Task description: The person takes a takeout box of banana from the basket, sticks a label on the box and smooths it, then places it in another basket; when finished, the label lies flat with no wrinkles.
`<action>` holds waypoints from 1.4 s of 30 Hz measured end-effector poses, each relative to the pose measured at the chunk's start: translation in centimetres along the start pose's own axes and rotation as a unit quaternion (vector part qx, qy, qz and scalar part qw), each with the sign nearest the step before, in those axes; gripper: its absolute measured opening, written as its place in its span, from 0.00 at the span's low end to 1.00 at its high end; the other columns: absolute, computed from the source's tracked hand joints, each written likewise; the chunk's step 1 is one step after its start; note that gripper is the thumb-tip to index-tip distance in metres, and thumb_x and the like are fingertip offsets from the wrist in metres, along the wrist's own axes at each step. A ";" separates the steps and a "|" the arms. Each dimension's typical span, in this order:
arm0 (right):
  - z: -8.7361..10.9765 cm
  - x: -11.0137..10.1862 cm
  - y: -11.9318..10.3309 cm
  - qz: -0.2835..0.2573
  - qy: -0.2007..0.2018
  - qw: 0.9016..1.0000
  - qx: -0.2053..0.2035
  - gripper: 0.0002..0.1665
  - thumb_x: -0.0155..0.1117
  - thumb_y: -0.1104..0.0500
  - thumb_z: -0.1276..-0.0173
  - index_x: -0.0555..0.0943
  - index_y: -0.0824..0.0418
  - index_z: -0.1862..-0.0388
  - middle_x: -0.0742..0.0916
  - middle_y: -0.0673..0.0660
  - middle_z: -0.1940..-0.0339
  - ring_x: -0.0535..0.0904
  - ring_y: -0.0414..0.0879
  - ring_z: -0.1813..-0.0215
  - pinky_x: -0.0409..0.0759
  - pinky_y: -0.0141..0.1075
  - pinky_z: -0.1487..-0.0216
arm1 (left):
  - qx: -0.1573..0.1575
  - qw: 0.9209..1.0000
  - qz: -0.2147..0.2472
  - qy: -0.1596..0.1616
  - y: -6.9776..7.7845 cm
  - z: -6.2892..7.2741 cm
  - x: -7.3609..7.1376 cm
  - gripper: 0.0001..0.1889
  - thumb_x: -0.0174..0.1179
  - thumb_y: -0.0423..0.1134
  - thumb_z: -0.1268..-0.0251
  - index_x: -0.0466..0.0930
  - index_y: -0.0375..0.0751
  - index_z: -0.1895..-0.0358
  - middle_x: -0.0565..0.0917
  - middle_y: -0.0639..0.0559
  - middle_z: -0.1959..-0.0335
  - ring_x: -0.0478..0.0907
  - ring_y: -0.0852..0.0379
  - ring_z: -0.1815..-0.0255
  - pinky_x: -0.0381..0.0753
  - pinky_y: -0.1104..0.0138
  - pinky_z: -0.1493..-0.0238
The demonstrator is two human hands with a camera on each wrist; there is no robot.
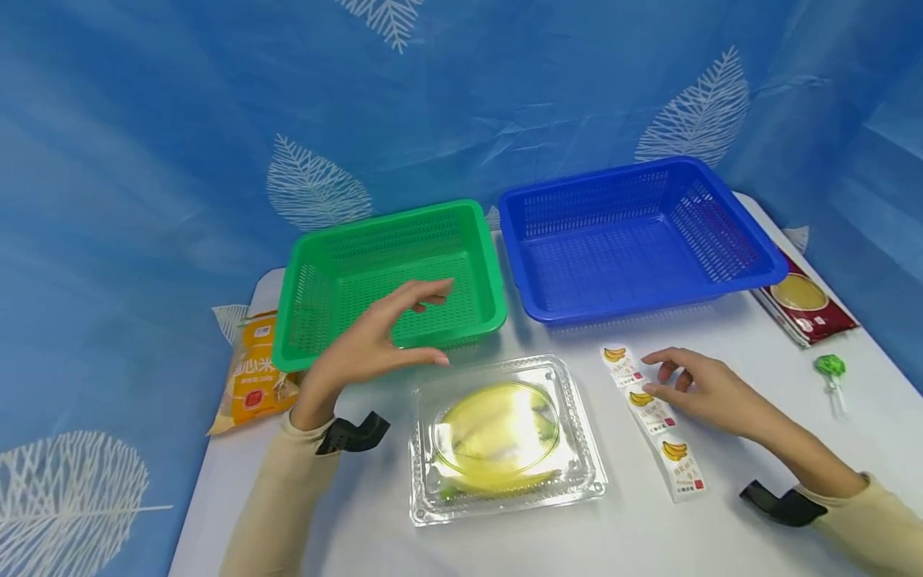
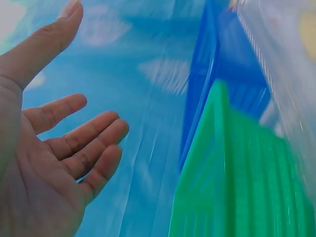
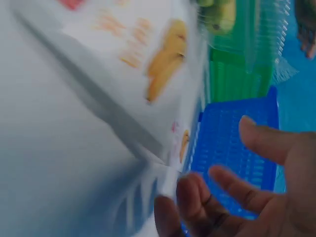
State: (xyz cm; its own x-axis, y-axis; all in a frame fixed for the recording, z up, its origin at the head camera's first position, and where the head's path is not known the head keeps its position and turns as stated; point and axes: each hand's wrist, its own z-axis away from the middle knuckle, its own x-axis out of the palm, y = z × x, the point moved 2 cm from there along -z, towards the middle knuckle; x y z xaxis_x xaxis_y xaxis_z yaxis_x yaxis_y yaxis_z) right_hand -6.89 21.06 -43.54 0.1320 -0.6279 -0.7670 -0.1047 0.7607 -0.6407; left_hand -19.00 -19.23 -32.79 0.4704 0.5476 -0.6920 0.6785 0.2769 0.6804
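Note:
A clear plastic clamshell box (image 1: 577, 449) with yellow bananas (image 1: 490, 437) inside lies closed on the white table. Above the table, between the box and the green basket, my left hand (image 1: 378, 336) is empty, its thumb spread from the fingers. My right hand (image 1: 710, 393) hovers by a strip of banana stickers (image 1: 659, 429), thumb and fingertips close to the upper labels. Whether those fingertips touch the strip I cannot tell. In the right wrist view, a gap parts the thumb from the loosely bent fingers (image 3: 190, 192), and a printed banana label (image 3: 168, 54) shows large.
At the back stand a green basket (image 1: 497, 296) and a blue basket (image 1: 534, 288). An orange snack bag (image 1: 252, 373) lies on the left. Over on the right are a dark red packet (image 1: 815, 308) and a green-topped lollipop (image 1: 831, 367). Blue leaf-patterned cloth (image 1: 461, 120) hangs behind.

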 end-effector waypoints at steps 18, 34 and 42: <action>-0.9 3.7 0.4 -0.041 -0.044 0.995 0.077 0.38 0.69 0.58 0.36 0.65 0.75 0.33 0.80 0.55 0.69 0.73 0.41 0.73 0.73 0.32 0.77 | -0.002 0.948 0.045 -0.314 1.7 -11.1 8.9 0.41 0.69 0.45 0.40 0.61 0.43 0.25 0.75 0.50 0.36 0.74 0.56 0.38 0.72 0.71 0.37; 0.9 2.9 1.6 -0.343 -0.173 0.923 -0.031 0.32 0.55 0.64 0.26 0.59 0.78 0.30 0.80 0.67 0.46 0.82 0.40 0.56 0.84 0.35 0.58 | 0.052 0.914 0.095 -0.392 1.7 -14.7 14.7 0.26 0.62 0.35 0.32 0.71 0.41 0.31 0.81 0.47 0.45 0.78 0.57 0.44 0.78 0.70 0.42; 1.9 2.6 1.9 -0.381 -0.183 0.902 -0.083 0.33 0.54 0.69 0.27 0.54 0.83 0.30 0.79 0.55 0.41 0.79 0.37 0.48 0.82 0.31 0.50 | 0.055 0.897 0.131 -0.418 2.0 -15.8 17.0 0.22 0.58 0.32 0.30 0.75 0.42 0.34 0.83 0.49 0.56 0.81 0.62 0.54 0.80 0.71 0.46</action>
State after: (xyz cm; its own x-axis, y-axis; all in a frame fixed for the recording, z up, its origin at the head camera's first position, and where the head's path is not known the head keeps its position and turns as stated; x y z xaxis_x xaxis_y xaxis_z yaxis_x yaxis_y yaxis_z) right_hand -4.87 21.16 -46.71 0.5423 -0.8382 -0.0577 0.0124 0.0767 -0.9970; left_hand -18.58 3.12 -39.33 0.8495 -0.2140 -0.4823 0.5129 0.1205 0.8499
